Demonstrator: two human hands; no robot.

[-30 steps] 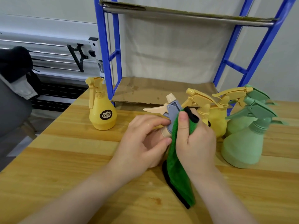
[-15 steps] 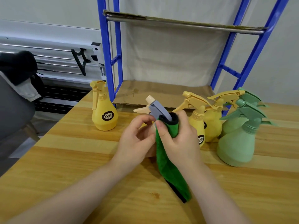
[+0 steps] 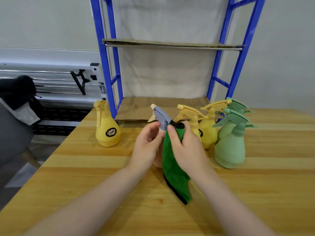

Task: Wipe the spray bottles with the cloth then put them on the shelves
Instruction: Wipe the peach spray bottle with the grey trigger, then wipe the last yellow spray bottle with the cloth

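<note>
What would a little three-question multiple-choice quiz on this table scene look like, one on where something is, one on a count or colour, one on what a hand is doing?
1. Where does the lone yellow bottle stand?
A. On the shelf
B. On the table, left of the hands
C. Behind the green bottles

2. How many green bottles are on the table?
A. Two
B. Four
C. None

3. What is the right hand doing?
A. Resting flat on the table
B. Reaching for the shelf
C. Gripping the green cloth against the grey-headed bottle

Answers: 1 B, it stands alone near the blue shelf post; 2 A, two green bottles stand at the right; 3 C, its fingers curl round the cloth while the left hand holds the bottle.
</note>
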